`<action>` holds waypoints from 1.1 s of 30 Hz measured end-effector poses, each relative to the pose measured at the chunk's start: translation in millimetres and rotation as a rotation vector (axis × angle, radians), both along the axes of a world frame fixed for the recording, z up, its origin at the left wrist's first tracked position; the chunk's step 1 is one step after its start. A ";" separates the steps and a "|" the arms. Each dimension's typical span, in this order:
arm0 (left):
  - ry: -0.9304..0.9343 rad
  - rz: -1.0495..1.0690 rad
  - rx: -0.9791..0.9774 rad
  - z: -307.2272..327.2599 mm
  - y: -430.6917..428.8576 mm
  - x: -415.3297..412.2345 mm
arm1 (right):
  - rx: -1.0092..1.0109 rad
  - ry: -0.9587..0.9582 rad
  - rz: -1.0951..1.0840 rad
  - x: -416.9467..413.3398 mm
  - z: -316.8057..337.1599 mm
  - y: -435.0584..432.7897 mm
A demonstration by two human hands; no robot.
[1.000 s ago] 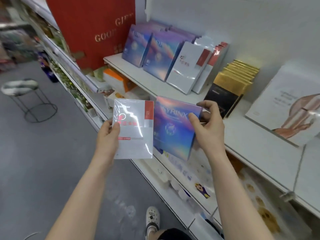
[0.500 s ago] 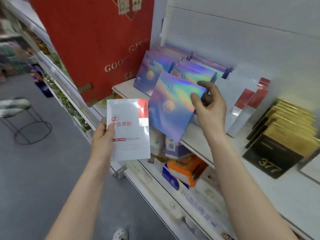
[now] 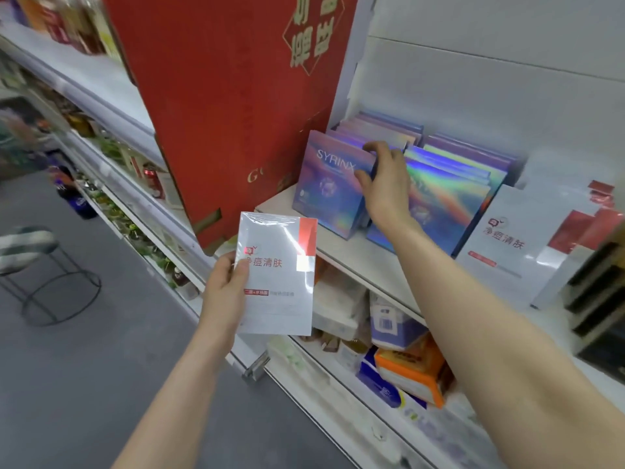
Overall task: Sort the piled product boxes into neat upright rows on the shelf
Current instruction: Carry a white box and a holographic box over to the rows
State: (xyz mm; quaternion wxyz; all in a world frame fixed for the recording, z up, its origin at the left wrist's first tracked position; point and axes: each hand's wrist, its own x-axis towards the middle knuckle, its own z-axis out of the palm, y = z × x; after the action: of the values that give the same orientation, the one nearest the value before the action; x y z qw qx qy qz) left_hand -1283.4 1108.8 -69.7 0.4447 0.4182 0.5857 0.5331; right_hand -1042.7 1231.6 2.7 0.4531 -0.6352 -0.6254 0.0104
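1. SYRINX box (image 3: 333, 184) leans back at the front of the left holographic row on the white shelf (image 3: 345, 252). A tall red gift box (image 3: 230, 106) rises close on its left, a second holographic row (image 3: 449, 201) stands just beside it on the right, and bare shelf lies in front, towards the near edge.
2. The right hand (image 3: 385, 184) reaches far with the arm outstretched. Its fingers curl over the box's top right corner and the thumb is on the front face, pinching it.
3. The left hand (image 3: 223, 289), lower and nearer, grips a white wrapped box (image 3: 277, 275) upright by its left edge, off the shelf.
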 end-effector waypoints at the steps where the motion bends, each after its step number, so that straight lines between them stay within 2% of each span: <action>1: -0.009 -0.001 0.000 -0.7 2.9 -0.6 | -0.001 -0.041 -0.007 -0.4 0.6 4.9; 6: -0.017 -0.045 -0.020 -2.3 11.9 3.0 | -0.024 -0.264 -0.077 -0.3 0.2 18.2; 11: 0.020 -0.091 -0.014 -2.8 14.1 12.1 | -0.020 -0.336 -0.109 1.2 0.2 6.4; 15: -0.013 -0.131 0.035 0.0 12.2 30.6 | -0.069 -0.086 0.037 3.1 4.0 -40.6; 19: -0.037 -0.226 0.065 1.1 10.3 65.2 | -0.398 0.222 0.233 14.7 -10.8 -99.1; 23: -0.031 -0.419 0.105 3.0 6.7 104.7 | -0.353 0.487 0.172 53.0 -18.2 -137.1; 26: 0.104 -0.548 0.236 7.9 10.1 133.3 | -0.266 0.428 0.057 90.1 -3.4 -163.8; 31: 0.601 -0.621 0.571 14.5 36.8 182.6 | -0.141 0.327 -0.189 152.9 24.6 -190.2; 33: 0.737 -0.670 0.601 17.2 46.6 200.0 | -0.132 0.279 -0.242 171.4 28.8 -190.7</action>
State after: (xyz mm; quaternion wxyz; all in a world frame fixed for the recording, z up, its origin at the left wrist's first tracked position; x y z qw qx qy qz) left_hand -1083.4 1155.4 -52.5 0.2177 0.8467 0.3603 0.3255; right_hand -871.3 1040.9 31.5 0.4906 -0.7266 -0.4734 0.0849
